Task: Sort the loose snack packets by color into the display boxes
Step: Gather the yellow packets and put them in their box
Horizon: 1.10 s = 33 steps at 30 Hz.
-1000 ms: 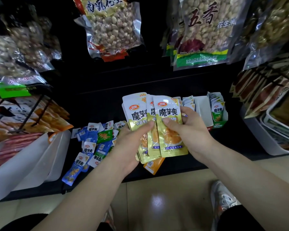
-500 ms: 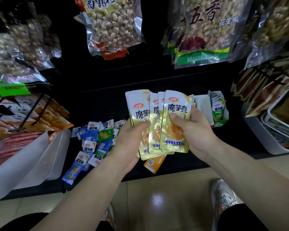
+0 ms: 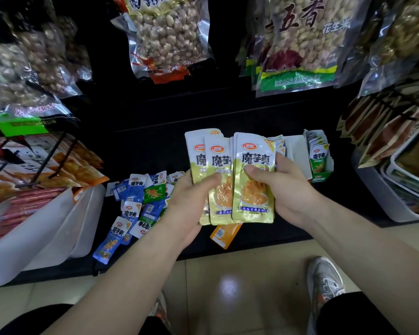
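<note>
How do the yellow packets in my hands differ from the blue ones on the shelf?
The yellow packets are fanned upright in the left hand and right hand; the blue packets lie scattered on the black shelf. The yellow packets are one colour together; the blue packets mix with green packets. Both share white tops and lettering.

left grip [image 3: 191,201]: pinches yellow packets [image 3: 253,204] | right grip [image 3: 292,189]: thumb on top, pinching them | forearms outstretched

yellow packets [image 3: 252,201] now upright, fan drawn tighter
</note>
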Each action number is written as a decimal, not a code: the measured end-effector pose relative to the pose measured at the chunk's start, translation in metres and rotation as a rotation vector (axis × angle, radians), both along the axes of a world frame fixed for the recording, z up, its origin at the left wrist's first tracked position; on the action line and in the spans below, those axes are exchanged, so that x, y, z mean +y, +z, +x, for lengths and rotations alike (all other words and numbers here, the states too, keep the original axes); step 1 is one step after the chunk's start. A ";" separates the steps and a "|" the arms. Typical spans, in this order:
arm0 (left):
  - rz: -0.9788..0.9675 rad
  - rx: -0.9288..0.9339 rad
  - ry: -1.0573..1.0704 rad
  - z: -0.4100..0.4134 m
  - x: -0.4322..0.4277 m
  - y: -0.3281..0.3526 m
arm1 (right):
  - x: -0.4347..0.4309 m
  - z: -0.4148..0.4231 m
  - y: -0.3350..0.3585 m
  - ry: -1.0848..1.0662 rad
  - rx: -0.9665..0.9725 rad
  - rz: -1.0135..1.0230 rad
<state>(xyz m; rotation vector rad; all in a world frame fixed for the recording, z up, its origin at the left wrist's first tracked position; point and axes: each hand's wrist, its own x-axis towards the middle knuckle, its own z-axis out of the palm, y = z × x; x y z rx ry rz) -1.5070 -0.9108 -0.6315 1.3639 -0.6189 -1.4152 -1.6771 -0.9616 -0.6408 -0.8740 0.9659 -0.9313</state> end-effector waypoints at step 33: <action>0.066 -0.039 -0.105 -0.012 -0.004 -0.026 | 0.006 0.017 -0.004 -0.097 -0.136 0.135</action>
